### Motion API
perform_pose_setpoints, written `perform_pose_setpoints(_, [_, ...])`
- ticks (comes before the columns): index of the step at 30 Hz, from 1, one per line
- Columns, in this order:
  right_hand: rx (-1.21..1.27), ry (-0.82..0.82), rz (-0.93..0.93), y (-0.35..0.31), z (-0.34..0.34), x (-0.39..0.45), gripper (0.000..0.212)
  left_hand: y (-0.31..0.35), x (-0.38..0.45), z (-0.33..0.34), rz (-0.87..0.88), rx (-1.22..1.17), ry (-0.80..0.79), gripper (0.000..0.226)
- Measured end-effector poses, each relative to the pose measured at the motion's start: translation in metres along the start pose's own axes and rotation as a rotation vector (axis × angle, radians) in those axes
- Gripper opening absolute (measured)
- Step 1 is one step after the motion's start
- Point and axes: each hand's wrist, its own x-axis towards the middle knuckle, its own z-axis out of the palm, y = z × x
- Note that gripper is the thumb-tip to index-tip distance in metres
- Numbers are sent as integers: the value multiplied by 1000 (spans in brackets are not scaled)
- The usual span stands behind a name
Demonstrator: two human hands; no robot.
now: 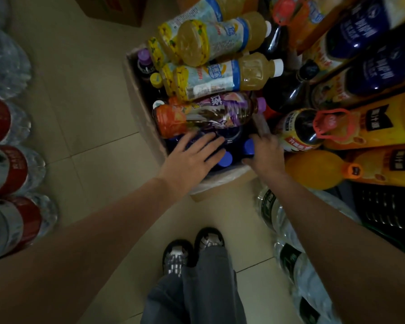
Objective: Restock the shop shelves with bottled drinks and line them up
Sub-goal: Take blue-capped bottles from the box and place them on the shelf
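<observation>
while the left hand [194, 152] lies spread flat on dark blue-capped bottles [225, 159] in the cardboard box [140, 106], the right hand [265, 152] curls around 1 beside it.

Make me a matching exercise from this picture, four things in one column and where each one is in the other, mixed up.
Things:
1. left hand
2. right hand
3. yellow juice bottles
4. red-labelled water bottles

Places:
A. lying on top of the cardboard box's contents
B. along the frame's left edge
C. at the box's right edge
D. spread over dark blue-capped bottles

Pairs: 1-D, 2-C, 3-A, 4-B
</observation>
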Motion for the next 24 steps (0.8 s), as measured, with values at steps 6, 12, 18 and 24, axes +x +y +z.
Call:
perform_pose_setpoints(6, [-26,4,-2,-9,-13,6,48,25,25,-6,-73,56,-478,60])
perform_pose_setpoints(12, [119,105,6,-5,-34,-9,53,24,46,-3,-128,-10,-538,67])
perform_pose_setpoints(18, [167,158,30,-1,-62,-32,45,19,36,-20,-99,-172,-351,66])
perform_pose_setpoints(24, [122,213,-9,-12,-110,-77,43,26,19,-36,-195,-624,-163,84])
